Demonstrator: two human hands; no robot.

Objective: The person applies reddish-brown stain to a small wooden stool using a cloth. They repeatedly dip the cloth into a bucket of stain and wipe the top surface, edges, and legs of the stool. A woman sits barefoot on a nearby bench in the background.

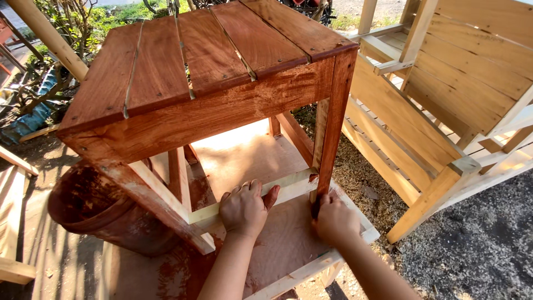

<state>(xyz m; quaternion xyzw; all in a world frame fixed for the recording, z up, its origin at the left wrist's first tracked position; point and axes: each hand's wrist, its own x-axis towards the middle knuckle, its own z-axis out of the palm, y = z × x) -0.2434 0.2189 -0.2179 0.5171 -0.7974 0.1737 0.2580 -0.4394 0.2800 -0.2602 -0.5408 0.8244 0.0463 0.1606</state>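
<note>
A wooden slatted table (211, 72), stained reddish brown on top and on most of its frame, stands on a board. My left hand (244, 208) grips the pale, unstained lower rail (288, 186) from above, fingers curled over it. My right hand (335, 219) is closed around something dark, seemingly a brush or rag, pressed against the foot of the front right leg (333, 128). What it holds is mostly hidden by the fingers.
A stain-smeared round bucket (94, 205) sits left, under the table's corner. Unstained pale wooden furniture (444, 94) stands close on the right. Sawdust and dark gravel (472, 244) cover the ground at right. Plants and a bamboo pole (50, 36) are at far left.
</note>
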